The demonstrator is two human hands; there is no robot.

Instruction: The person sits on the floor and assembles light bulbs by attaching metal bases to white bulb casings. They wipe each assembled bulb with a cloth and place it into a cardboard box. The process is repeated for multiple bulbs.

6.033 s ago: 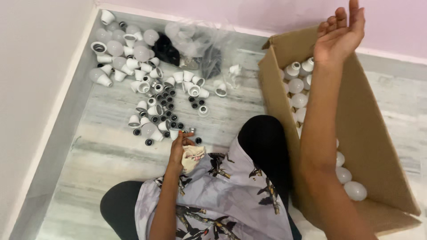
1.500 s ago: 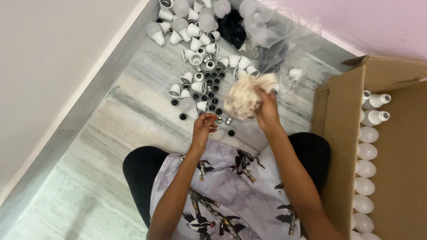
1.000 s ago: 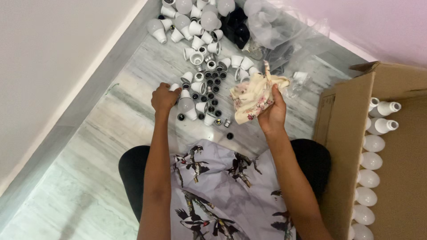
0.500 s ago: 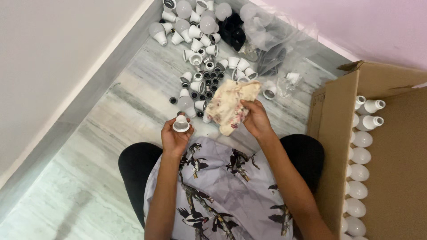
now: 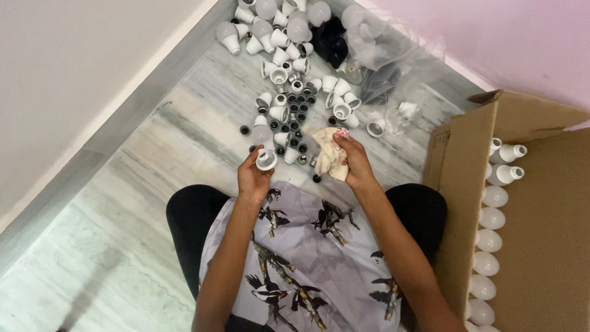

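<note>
My left hand (image 5: 253,177) holds a white bulb housing (image 5: 266,160) with its open end facing up, just above my lap. My right hand (image 5: 351,161) grips a crumpled cream cloth (image 5: 326,155) with red marks, held low over the floor beside the left hand. Right in front of both hands lies a heap of white bulb housings (image 5: 284,74) and small black caps (image 5: 296,110) on the grey marble floor (image 5: 123,203). I sit cross-legged in a bird-print shirt.
An open cardboard box (image 5: 534,233) stands at my right, holding a row of white bulbs (image 5: 491,221). Clear plastic bags (image 5: 381,55) and a black bag (image 5: 332,43) lie behind the heap, against the pink wall. A white wall runs along the left.
My left hand reached into the heap, took a white housing and drew it back toward my lap. My right hand lowered the cloth from above the pile down next to it.
</note>
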